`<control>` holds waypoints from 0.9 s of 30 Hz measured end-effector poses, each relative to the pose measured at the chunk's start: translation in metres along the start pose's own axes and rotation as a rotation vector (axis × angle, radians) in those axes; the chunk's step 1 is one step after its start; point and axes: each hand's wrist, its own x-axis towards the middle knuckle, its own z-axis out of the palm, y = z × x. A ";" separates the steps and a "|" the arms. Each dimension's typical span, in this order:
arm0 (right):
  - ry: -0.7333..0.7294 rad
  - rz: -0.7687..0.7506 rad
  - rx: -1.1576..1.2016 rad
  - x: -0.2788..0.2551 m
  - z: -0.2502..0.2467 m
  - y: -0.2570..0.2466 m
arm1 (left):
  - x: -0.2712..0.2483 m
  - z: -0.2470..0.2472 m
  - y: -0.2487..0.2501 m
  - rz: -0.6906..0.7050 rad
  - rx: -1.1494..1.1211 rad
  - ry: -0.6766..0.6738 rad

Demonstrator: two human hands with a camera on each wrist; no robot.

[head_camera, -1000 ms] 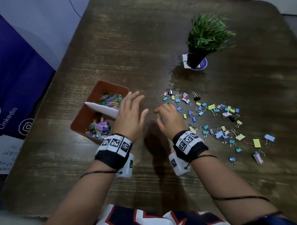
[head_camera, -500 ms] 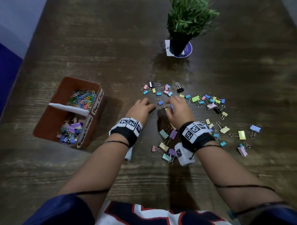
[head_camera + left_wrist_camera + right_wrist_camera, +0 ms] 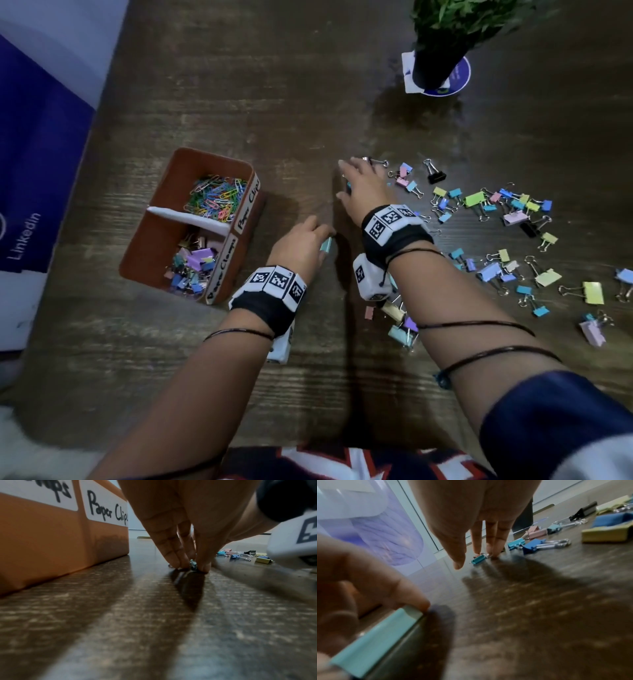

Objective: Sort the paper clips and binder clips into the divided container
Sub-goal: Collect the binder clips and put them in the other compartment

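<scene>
**Two hands among scattered binder clips beside a divided container**

Dark wood-grain tabletop [image 3: 205, 85], seen from above. At the left, a brown divided container [image 3: 161, 240] with a white divider: coloured paper clips [image 3: 215, 200] in the far compartment, labelled "Paper Clips"; pastel binder clips [image 3: 193, 265] in the near compartment.

Just right of the container, left hand [image 3: 301, 245] low on the tabletop, fingers and thumb pinching a teal binder clip [image 3: 326, 245] against the wood. From the left wrist view, fingertips [image 3: 173, 559] pressed together on small metal loops, container wall close at the left.

Further out, right hand [image 3: 364, 186] reaching forward with straight fingers, apart and spread, fingertips [image 3: 494, 550] touching the tabletop beside a small teal clip [image 3: 479, 559]; nothing clamped in it. Thumb hanging free just above the wood.

To the right, a wide scatter of loose binder clips [image 3: 513, 219] in yellow, blue, pink, green and lilac, plus a black one [image 3: 435, 174]. More clips [image 3: 400, 325] lying under and beside the right forearm. At the far right edge of the scatter, well apart from the hands, a potted green plant [image 3: 442, 41] on a round coaster. Blue banner at the far left, off the tabletop.
</scene>
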 end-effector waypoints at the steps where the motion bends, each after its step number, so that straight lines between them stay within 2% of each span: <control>1: -0.014 -0.011 -0.039 0.001 0.001 -0.001 | -0.001 0.000 -0.001 0.004 0.012 -0.002; 10: -0.068 -0.057 -0.128 -0.034 0.005 -0.001 | -0.007 -0.007 -0.004 0.049 0.068 -0.043; 16: -0.120 -0.077 -0.151 -0.067 0.008 -0.003 | -0.029 -0.009 -0.005 0.019 0.029 -0.062; 19: -0.114 -0.076 -0.135 -0.077 0.006 -0.010 | -0.050 -0.018 -0.011 0.015 -0.147 0.072; 23: -0.171 -0.040 -0.155 -0.081 0.009 -0.019 | -0.083 -0.048 -0.028 0.015 -0.447 0.365; 27: -0.162 -0.043 -0.179 -0.085 0.016 -0.026 | -0.111 -0.070 -0.067 -0.054 -0.474 0.625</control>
